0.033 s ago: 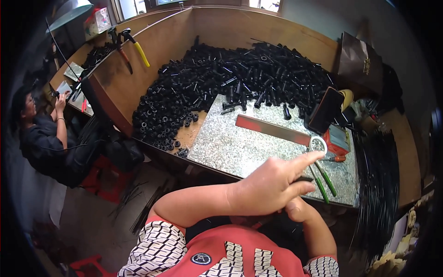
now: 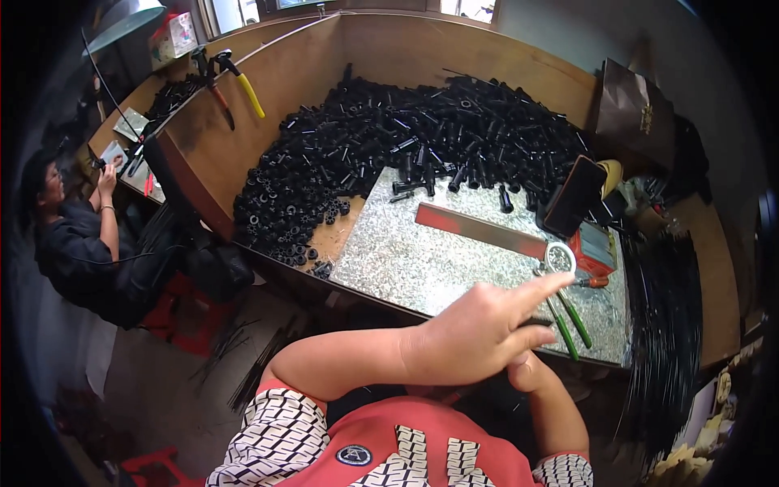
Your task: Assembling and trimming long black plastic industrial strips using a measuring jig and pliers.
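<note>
My left hand (image 2: 479, 333) reaches across in front of my body. One finger stretches toward a white round dish (image 2: 560, 258) with small bits in it, and the digit below stands apart from it. Between them shows a short dark piece (image 2: 537, 321); whether it is held cannot be told. My right hand (image 2: 527, 372) is tucked beneath the left, its thumb bent up; its other fingers are hidden. Beyond my hands lie green-handled pliers (image 2: 572, 321), a red-handled tool (image 2: 596, 282) and a long flat metal bar (image 2: 479, 230), all on a speckled metal sheet (image 2: 389, 268).
Black tubular parts (image 2: 438, 122) are heaped at the back, with short ring parts (image 2: 276, 211) to the left. A phone (image 2: 574, 195) leans beside a red box (image 2: 595, 247). Long black rods (image 2: 665, 316) hang at the right. A co-worker (image 2: 73, 227) sits at left, beyond a wooden partition (image 2: 191, 174).
Hardly anything differs. My left hand has shifted very slightly; the rest of the scene stays in place.
</note>
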Tool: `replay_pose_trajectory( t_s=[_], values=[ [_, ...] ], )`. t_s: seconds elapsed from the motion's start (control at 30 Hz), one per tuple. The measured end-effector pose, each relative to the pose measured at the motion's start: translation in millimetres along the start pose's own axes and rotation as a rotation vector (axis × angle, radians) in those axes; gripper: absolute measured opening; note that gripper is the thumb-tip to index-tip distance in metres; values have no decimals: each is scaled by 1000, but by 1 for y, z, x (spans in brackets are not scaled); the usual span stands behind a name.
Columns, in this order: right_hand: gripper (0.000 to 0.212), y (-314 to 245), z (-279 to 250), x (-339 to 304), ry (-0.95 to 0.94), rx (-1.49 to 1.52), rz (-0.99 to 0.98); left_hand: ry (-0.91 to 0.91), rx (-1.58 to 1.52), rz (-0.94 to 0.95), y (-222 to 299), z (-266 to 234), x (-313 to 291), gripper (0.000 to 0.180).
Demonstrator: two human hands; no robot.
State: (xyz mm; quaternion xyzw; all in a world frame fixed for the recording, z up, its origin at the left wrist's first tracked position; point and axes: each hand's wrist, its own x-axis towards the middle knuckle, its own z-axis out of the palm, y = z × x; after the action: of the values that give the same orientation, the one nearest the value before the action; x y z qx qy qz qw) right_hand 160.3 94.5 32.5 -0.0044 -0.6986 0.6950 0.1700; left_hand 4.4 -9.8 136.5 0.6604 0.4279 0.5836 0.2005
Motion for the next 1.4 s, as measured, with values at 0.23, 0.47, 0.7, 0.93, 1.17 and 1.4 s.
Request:
replay_pose_trajectory(
  t_s=[0.23,0.47,0.7,0.93,1.17,1.4],
  values=[
    [32,25,19,6,272,-141,113,-97,-115,-83,14,8,-8,66],
    [16,26,34,28,471,-215,295,495,833,-55,-111,-100,-1,30],
    [19,25,34,26,439,-216,265,242,1541,-936,-199,-215,-17,30],
    [19,23,35,21,437,-286,213,219,1588,-801,-214,-214,-31,18],
    [17,26,27,19,448,-253,245,505,951,-496,-149,-142,-35,6],
    [18,23,28,23,409,-232,233,678,-416,-432,-125,-38,-49,27]
  ],
)
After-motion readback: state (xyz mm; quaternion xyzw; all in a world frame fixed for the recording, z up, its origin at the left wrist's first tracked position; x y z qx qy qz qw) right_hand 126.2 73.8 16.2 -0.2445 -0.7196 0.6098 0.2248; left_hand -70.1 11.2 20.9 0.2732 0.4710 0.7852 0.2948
